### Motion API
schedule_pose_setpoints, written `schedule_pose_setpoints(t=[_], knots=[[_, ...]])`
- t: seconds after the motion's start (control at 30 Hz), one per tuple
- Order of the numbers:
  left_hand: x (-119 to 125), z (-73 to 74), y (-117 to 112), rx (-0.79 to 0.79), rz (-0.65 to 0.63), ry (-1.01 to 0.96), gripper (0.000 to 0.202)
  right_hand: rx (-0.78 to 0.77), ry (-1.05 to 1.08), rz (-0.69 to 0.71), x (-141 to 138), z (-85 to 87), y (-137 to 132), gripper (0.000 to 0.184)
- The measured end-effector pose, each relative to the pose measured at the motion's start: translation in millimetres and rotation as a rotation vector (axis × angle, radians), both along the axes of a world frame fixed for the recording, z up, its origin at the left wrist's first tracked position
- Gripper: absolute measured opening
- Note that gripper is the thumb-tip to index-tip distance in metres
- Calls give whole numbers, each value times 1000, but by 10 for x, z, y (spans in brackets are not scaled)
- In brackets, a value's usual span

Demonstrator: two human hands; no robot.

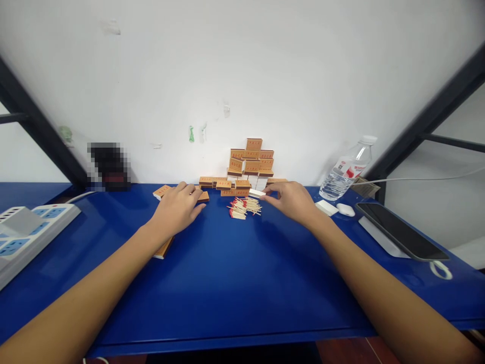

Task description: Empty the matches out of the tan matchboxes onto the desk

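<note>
My right hand (pixel 291 198) pinches one end of a small white piece (pixel 256 193), which looks like a matchbox's inner tray, at the right of a low row of matchboxes. My left hand (pixel 178 205) lies palm down over some loose orange matchboxes (pixel 162 191), thumb apart from the fingers; its palm hides part of them. Another matchbox (pixel 164 248) shows beneath the left wrist. Between the hands, two bunches of red-tipped matches (pixel 238 208) lie on the blue table (pixel 235 283). Behind them, a stepped stack of matchboxes (pixel 252 154) stands against the wall.
At the right are a tilted water bottle (pixel 346 169), a white earbud case (pixel 346 210), a white block (pixel 326 208) and a phone (pixel 401 230) on a stand. A power strip (pixel 41 237) lies at the left. Dark metal posts (pixel 41 121) rise on both sides.
</note>
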State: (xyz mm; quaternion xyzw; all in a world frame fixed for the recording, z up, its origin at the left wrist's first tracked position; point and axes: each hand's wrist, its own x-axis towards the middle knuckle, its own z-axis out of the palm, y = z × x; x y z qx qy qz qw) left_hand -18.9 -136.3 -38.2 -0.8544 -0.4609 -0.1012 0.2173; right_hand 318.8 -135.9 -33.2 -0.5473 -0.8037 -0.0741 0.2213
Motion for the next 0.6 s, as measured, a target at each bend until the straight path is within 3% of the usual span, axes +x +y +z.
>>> schedule_pose_setpoints(t=[0.17,0.37,0.6], knots=[[-50,-106,99,-38,-54,-41,36,-54,52,-49,162,96,28,17],[-84,-218,159,-60,-78,-71,36,-91,89,-115,553,232,101,27],[-90,-235,187,-92,-31,-31,30,-185,26,-305,973,188,213,27]])
